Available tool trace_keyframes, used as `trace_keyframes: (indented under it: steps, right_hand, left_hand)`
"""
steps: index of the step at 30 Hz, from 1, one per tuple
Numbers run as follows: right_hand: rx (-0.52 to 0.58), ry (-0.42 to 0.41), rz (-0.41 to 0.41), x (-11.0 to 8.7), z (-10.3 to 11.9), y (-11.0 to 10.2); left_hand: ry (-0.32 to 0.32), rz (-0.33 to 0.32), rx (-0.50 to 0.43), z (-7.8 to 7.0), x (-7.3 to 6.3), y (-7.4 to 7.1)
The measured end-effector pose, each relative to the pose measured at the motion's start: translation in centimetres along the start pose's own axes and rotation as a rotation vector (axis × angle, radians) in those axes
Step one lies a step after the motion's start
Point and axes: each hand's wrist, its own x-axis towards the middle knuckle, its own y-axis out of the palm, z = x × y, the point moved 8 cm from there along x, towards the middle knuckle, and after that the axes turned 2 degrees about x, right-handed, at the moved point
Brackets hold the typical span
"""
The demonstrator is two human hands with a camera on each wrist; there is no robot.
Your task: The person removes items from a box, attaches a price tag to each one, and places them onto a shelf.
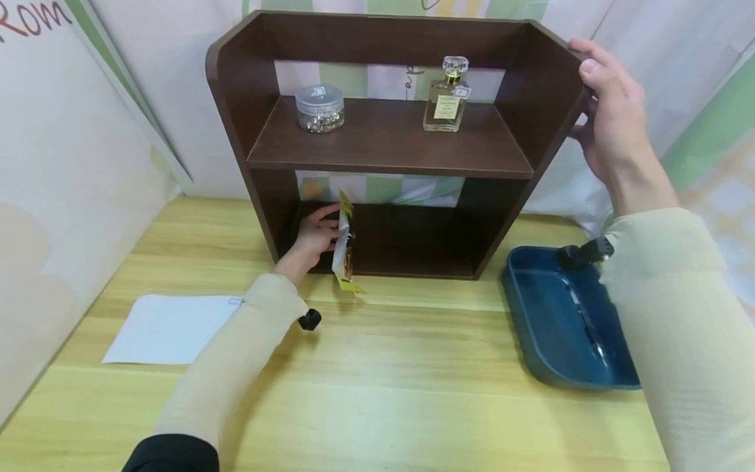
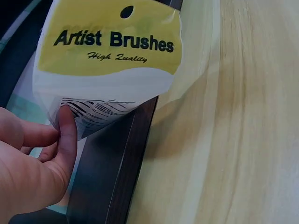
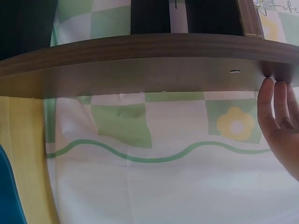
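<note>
A flat plastic packet of artist brushes (image 1: 344, 246), yellow and white, stands on edge at the front of the dark brown shelf's lower compartment. My left hand (image 1: 316, 235) pinches one side of it. "Artist Brushes" reads on the packet's yellow label (image 2: 110, 39) in the left wrist view, with thumb and fingers (image 2: 67, 133) at a lower corner. At the upper right, my right hand (image 1: 616, 111) touches the shelf's side panel (image 1: 554, 78). Its fingertips press on the outer face (image 3: 154, 77) in the right wrist view, fingers (image 3: 280, 105) fairly straight.
On the upper shelf are a clear lidded jar (image 1: 320, 111) of small silvery pieces and a perfume bottle (image 1: 446, 101). A blue tray (image 1: 531, 341) holding a thin item lies at the right, partly behind my sleeve. White paper with a clip (image 1: 168, 328) lies at the left.
</note>
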Motion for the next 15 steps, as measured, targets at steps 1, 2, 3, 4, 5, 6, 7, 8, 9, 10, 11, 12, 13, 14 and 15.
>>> trace_keyframes:
  steps: [1,2,3,4,5,6,7,8,9,10,11,12,13,14,15]
  right_hand:
    - [0.000,-0.003,-0.002,0.0,0.0,0.1]
    - [0.000,-0.007,-0.003,0.0,0.1,0.2]
    - [0.005,-0.009,-0.006,0.1,0.1,0.2]
    - [0.009,-0.013,-0.007,0.1,0.2,0.3]
    - [0.016,-0.013,-0.008,0.1,0.2,0.4]
    - [0.016,-0.017,-0.007,0.1,0.2,0.5]
    - [0.019,-0.019,-0.008,0.1,0.2,0.5]
    - [0.020,-0.022,-0.008,0.1,0.2,0.6]
    - [0.023,-0.024,-0.007,0.1,0.2,0.6]
    - [0.020,-0.028,-0.003,0.1,0.2,0.6]
    - [0.016,-0.035,0.002,0.1,0.3,0.7]
    - [0.012,-0.041,0.006,0.1,0.3,0.8]
    - [0.010,-0.046,0.010,0.1,0.4,0.8]
    - [0.005,-0.051,0.014,0.1,0.4,0.9]
    - [0.003,-0.054,0.018,0.1,0.4,0.9]
  left_hand:
    - [0.001,0.000,0.008,0.0,0.1,-0.1]
    - [0.001,-0.003,0.018,-0.1,0.2,-0.1]
    - [0.001,-0.005,0.026,-0.1,0.3,-0.2]
    - [0.000,-0.009,0.036,-0.1,0.3,-0.3]
    - [-0.003,-0.014,0.045,-0.2,0.3,-0.5]
    - [-0.008,-0.021,0.058,-0.2,0.3,-0.6]
    - [-0.015,-0.028,0.069,-0.2,0.3,-0.8]
    - [-0.022,-0.035,0.080,-0.2,0.3,-1.0]
    - [-0.028,-0.041,0.094,-0.2,0.2,-1.1]
    - [-0.032,-0.046,0.108,-0.2,0.2,-1.2]
    - [-0.036,-0.051,0.120,-0.2,0.1,-1.4]
    - [-0.037,-0.053,0.133,-0.1,0.0,-1.5]
    - [-0.037,-0.057,0.145,-0.1,-0.1,-1.6]
    - [-0.037,-0.060,0.157,-0.1,-0.1,-1.7]
    - [-0.035,-0.063,0.168,-0.1,-0.2,-1.7]
